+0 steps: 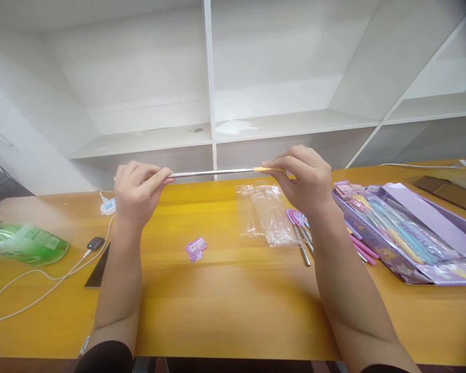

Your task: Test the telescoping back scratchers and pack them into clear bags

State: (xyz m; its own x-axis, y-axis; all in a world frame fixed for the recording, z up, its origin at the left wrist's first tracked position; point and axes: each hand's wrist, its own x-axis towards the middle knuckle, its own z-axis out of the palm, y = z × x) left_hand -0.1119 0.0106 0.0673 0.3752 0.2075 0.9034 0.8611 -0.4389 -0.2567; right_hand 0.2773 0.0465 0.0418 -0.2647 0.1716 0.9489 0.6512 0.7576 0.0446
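Observation:
A thin silver telescopic stick [213,172] with a yellow handle stretches level between my two hands, above the back part of the table. My left hand [137,189] is closed on its silver end, which the fingers hide. With thumb and fingers, my right hand [305,173] pinches the yellow end. Beneath the right hand lie clear plastic sleeves [264,215]. Beside my right forearm are several similar sticks [303,243] with pink and blue tops, partly hidden by the arm. Small purple cards [196,249] rest on the table between my arms.
To the right stands an open purple box [404,269] with packaged sticks [407,223] in it. On the left are a green bottle [27,243] on its side, a white cable [46,298], a black fob [95,243] and a dark flat object [98,269]. White shelves [295,124] rise behind.

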